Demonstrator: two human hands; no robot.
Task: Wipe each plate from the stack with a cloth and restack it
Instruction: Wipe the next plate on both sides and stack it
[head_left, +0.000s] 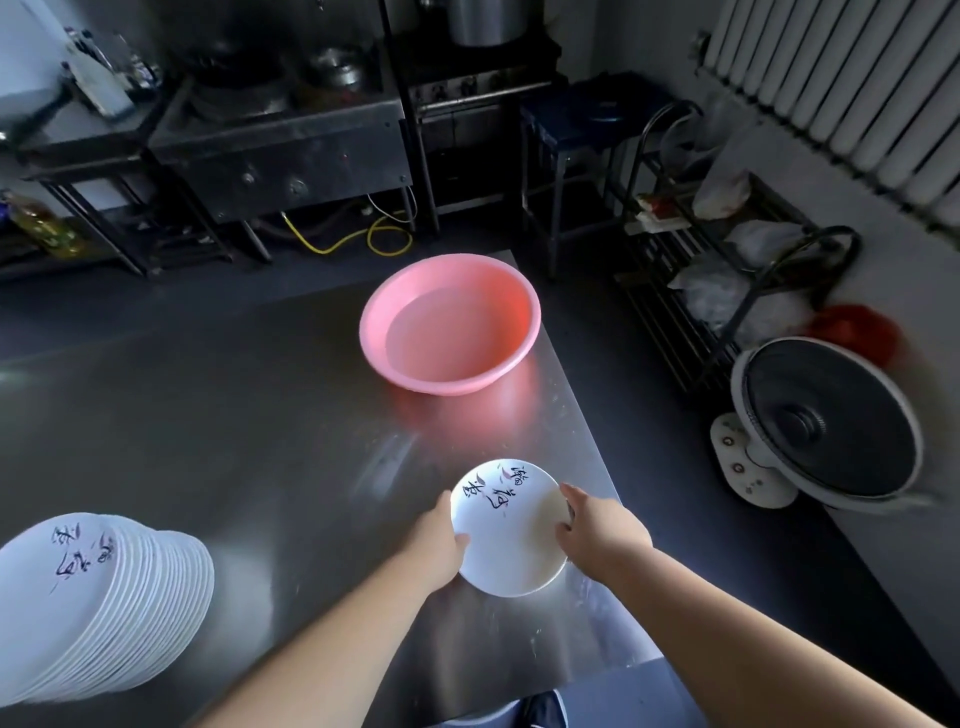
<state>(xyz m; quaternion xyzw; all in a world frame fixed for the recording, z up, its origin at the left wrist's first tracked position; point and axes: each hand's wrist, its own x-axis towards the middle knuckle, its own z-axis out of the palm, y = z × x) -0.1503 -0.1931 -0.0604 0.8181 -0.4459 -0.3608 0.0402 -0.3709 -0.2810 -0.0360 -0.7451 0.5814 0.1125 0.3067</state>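
Note:
A white plate (506, 535) with dark painted characters lies near the right edge of the steel table (234, 415). My left hand (439, 545) grips its left rim, thumb on top. My right hand (597, 530) holds its right rim with curled fingers. A tall leaning stack of white plates (98, 597) stands at the table's front left. No cloth shows in this view.
A pink basin (451, 325) holding water sits at the far right part of the table. A floor fan (826, 421) stands right of the table, a wire rack (701, 249) with bags behind it. Stoves and shelves line the back wall.

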